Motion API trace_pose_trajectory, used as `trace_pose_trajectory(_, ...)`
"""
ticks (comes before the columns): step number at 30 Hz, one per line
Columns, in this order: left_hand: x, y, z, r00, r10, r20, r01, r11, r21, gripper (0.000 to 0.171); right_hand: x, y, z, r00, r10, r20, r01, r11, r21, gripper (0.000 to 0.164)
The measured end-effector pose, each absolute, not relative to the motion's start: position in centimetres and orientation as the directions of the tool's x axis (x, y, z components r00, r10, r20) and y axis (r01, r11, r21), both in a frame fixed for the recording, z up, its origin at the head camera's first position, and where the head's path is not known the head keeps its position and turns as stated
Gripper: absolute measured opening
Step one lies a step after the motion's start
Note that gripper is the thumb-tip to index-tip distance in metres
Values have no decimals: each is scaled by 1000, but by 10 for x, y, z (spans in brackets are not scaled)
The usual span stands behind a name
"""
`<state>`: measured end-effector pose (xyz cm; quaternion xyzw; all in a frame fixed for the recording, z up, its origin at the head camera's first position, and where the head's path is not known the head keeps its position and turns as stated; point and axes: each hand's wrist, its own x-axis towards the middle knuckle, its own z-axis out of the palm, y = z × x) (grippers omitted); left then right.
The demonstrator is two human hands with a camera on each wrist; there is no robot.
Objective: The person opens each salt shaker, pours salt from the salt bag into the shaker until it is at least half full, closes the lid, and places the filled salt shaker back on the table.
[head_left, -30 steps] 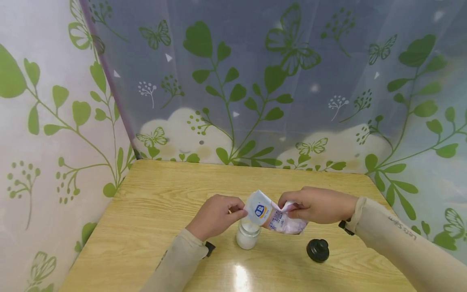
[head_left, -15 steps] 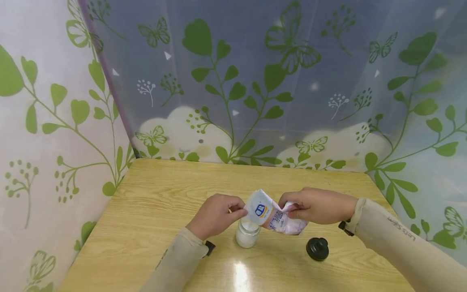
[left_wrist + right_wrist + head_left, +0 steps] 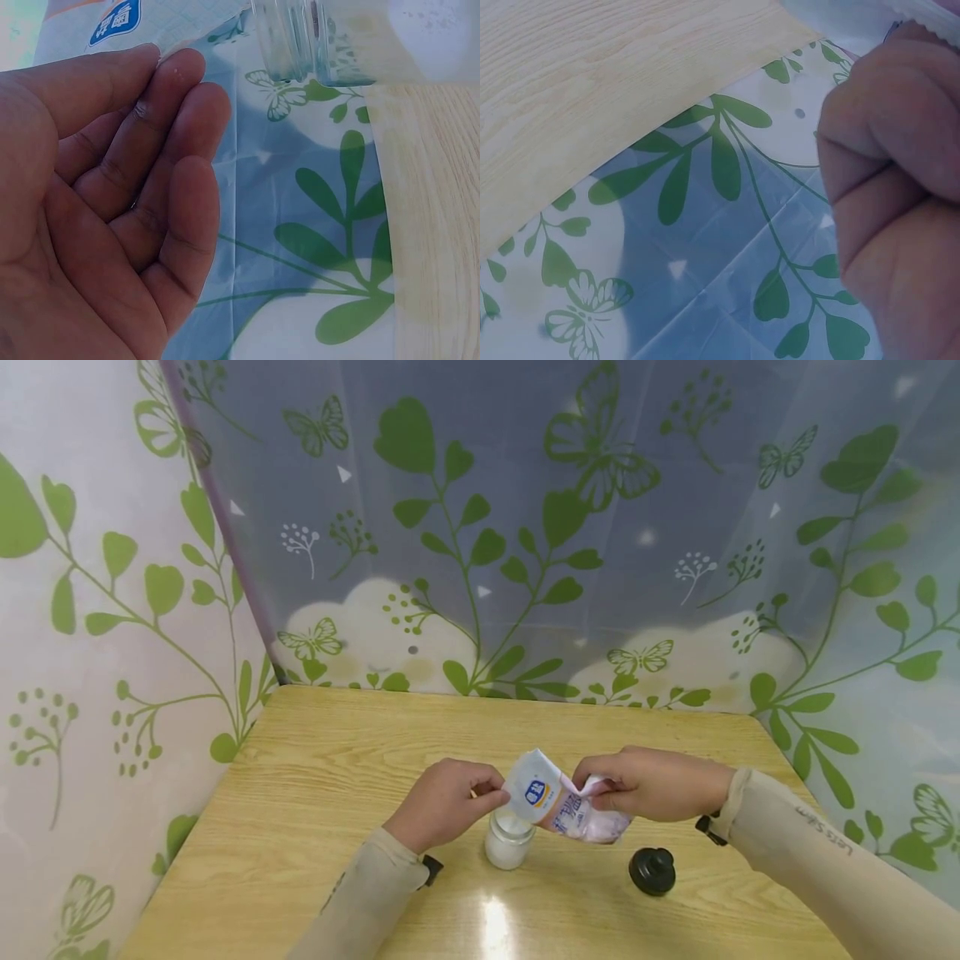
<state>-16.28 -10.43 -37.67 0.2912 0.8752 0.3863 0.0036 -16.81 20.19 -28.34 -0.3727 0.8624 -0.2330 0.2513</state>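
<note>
A crumpled white and pink salt bag (image 3: 542,792) with a blue logo is tilted over a small glass jar (image 3: 507,847), its open end toward the left. My left hand (image 3: 450,802) pinches the bag's edge between thumb and forefinger at that end; the left wrist view shows the other fingers loosely curled. Farther along, my right hand (image 3: 652,783) grips the gathered middle of the bag from the right. White grains show inside the jar, whose mouth is partly hidden by the bag. In the right wrist view my right fist (image 3: 900,150) hides most of the bag.
A black knobbed lid (image 3: 652,871) lies on the wooden table (image 3: 345,760), right of the jar. Behind and beside the table stand sheets (image 3: 480,635) printed with leaves and butterflies. Both forearms wear beige sleeves, and dark straps sit at the wrists.
Both hands keep their hold on the bag over the jar, nearly still. The whole head view has shifted very slightly.
</note>
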Motion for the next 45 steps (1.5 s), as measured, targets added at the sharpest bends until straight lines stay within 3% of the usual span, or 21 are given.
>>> trace_pose_trajectory(45, -161, -105, -375, -830, 513, 220, 508, 533, 676, 9, -166, 200, -279, -599, -756, -264, -533, 623, -573, 21)
